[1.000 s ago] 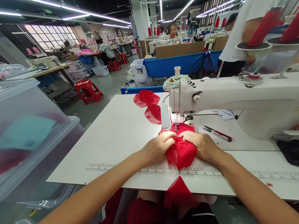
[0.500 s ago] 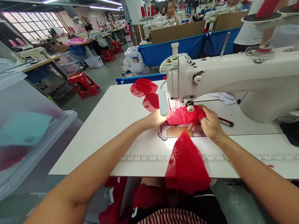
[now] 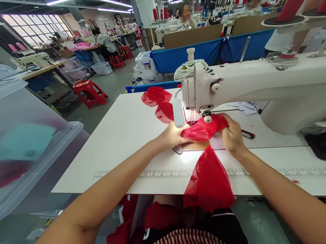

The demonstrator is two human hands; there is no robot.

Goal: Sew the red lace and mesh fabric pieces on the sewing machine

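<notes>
A piece of sheer red fabric (image 3: 208, 179) is stretched between my two hands under the head of a white sewing machine (image 3: 262, 86), and its loose end hangs over the table's front edge. My left hand (image 3: 172, 134) pinches the fabric's left end beside the machine's lamp. My right hand (image 3: 232, 133) grips the right end close to the presser foot. More red fabric (image 3: 159, 102) lies behind the needle on the white table (image 3: 125, 141).
Red-handled snips (image 3: 248, 135) lie right of my right hand. A clear plastic bin (image 3: 14, 147) stands at my left. A printed ruler (image 3: 162, 174) runs along the table's front. Other people work at benches behind, with red stools (image 3: 91, 92) in the aisle.
My hands went from pressing bunched fabric flat on the table to lifting it up by the needle and spreading it; the loose end now hangs over the front edge.
</notes>
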